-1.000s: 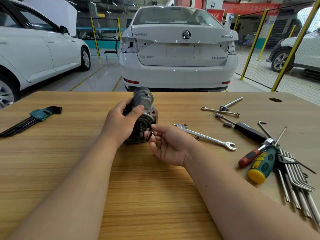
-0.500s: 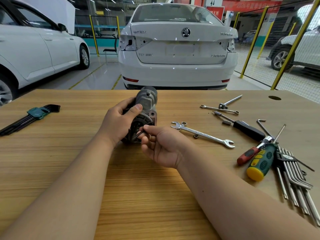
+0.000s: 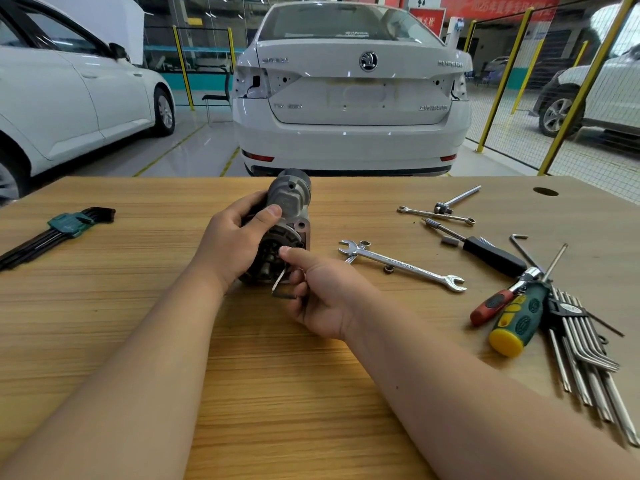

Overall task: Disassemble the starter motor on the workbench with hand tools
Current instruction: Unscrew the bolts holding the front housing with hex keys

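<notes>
The grey metal starter motor (image 3: 289, 202) stands tilted on the wooden workbench (image 3: 138, 306), its open round end facing me. My left hand (image 3: 232, 244) grips its body from the left, thumb on top. My right hand (image 3: 322, 292) pinches a small L-shaped hex key (image 3: 280, 282) at the motor's lower front face, forefinger stretched toward the housing. The key's tip is hidden by my fingers.
A combination wrench (image 3: 401, 265) lies right of the motor with small nuts beside it. Further right are a thin wrench (image 3: 434, 214), screwdrivers (image 3: 512, 318) and a silver hex key set (image 3: 585, 358). A green-holdered hex key set (image 3: 59, 230) lies at the left. White cars stand beyond the bench.
My right hand has shifted a little with the hex key against the motor's front face, and the key's long arm now points down-left. My left hand keeps its grip.
</notes>
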{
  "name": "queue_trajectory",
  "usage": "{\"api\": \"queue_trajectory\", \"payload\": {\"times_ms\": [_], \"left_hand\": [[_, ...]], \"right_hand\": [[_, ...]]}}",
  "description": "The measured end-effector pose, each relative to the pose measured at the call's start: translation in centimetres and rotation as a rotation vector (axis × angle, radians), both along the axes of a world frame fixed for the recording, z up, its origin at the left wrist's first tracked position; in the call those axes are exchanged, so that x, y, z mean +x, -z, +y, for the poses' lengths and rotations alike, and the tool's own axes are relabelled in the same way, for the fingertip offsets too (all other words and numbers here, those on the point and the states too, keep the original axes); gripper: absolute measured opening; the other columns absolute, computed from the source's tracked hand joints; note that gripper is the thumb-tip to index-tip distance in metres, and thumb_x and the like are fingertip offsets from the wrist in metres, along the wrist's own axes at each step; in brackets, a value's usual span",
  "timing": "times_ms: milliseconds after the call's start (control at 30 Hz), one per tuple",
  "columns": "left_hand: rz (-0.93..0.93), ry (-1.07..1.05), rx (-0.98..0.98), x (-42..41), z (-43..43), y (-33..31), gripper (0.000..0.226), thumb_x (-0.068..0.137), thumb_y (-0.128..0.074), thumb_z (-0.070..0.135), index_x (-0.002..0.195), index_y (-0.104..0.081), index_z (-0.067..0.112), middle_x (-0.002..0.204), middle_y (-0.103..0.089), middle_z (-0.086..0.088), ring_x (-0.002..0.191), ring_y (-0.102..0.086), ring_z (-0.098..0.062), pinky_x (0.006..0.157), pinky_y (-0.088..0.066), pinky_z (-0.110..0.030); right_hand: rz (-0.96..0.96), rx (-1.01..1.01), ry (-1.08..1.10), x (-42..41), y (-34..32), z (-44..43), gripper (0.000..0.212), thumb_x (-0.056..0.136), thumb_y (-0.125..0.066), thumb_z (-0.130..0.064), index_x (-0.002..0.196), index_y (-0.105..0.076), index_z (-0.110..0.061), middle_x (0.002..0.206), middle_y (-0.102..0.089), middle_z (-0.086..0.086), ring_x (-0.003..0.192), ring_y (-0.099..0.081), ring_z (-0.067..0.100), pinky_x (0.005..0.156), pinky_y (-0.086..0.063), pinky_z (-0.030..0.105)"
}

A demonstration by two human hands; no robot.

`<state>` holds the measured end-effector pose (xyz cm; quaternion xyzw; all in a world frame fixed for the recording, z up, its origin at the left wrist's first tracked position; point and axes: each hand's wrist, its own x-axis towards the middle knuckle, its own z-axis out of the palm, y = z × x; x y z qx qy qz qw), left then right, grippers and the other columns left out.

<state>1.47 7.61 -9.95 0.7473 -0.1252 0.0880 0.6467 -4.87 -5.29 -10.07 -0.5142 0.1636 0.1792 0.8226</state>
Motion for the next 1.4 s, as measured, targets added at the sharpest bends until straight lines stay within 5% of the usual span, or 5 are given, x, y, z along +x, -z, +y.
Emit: {"api": "queue_trajectory", "payload": {"times_ms": [533, 833, 1400], "left_hand": [[-0.004, 0.012, -0.017, -0.1, -0.1, -0.1, 0.028, 0.073, -0.067, 0.05, 0.101, -0.068, 0.046, 0.109, -0.072, 0.008, 0.106, -0.065, -0.011, 0.1, -0.05, -0.043], [-0.009, 0.014, -0.028, -0.1, -0.2, 0.1, 0.031, 0.079, -0.067, 0.046, 0.11, -0.066, 0.043, 0.108, -0.072, 0.012, 0.103, -0.066, -0.005, 0.096, -0.052, -0.035], [-0.01, -0.001, -0.031, 0.1, -0.2, 0.3, 0.054, 0.075, -0.067, 0.049, 0.125, -0.064, 0.031, 0.113, -0.07, 0.01, 0.105, -0.065, -0.005, 0.091, -0.052, -0.029]], "right_hand": [[0.015, 0.151, -0.122, -0.5, -1.0, -1.5, 0.022, 0.098, -0.048, -0.019, 0.084, -0.062, -0.012, 0.051, -0.047, -0.007, 0.039, -0.044, 0.004, 0.04, -0.041, 0.015], [-0.006, 0.024, -0.063, -0.6, -0.9, -1.1, 0.022, 0.095, -0.059, -0.023, 0.075, -0.05, -0.016, 0.039, -0.04, -0.008, 0.032, -0.038, 0.003, 0.036, -0.037, 0.014], [-0.084, 0.067, -0.151, -0.4, -1.1, -2.2, 0.017, 0.092, -0.061, -0.014, 0.078, -0.054, -0.009, 0.055, -0.055, 0.001, 0.044, -0.057, 0.008, 0.042, -0.049, 0.02]]}}
